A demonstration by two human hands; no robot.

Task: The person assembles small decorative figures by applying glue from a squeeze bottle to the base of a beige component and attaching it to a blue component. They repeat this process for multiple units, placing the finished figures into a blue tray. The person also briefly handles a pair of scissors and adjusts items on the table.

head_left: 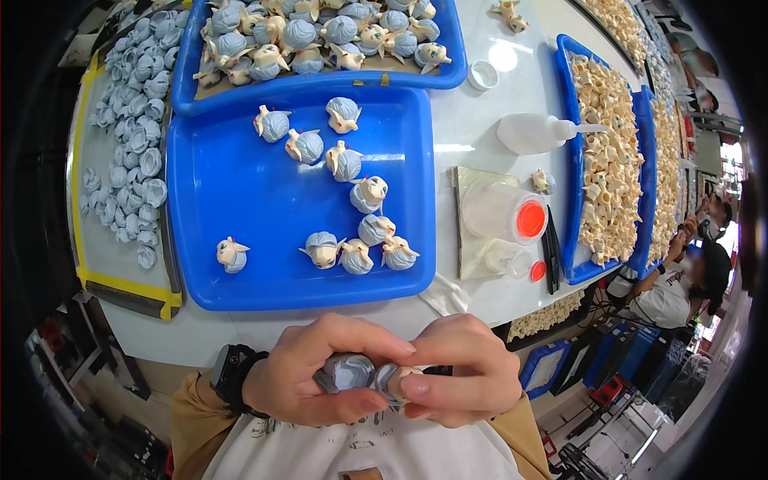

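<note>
Close to my body, just off the table's front edge, both hands are at work. My left hand is closed round a hollow pale-blue hair shell, its open side facing up. Beside it, my right hand pinches a small doll head showing blue hair and a cream part; my fingers cover much of it. The two pieces are close together, and I cannot tell whether they touch. Beyond my hands, a blue tray bears several doll heads with blue hair and pointed ears.
A fuller blue tray of heads lies behind. Loose hair shells cover a yellow-taped board at left. To the right are a squeeze bottle, a red-topped jar, dark tweezers and trays of cream parts. A co-worker sits far right.
</note>
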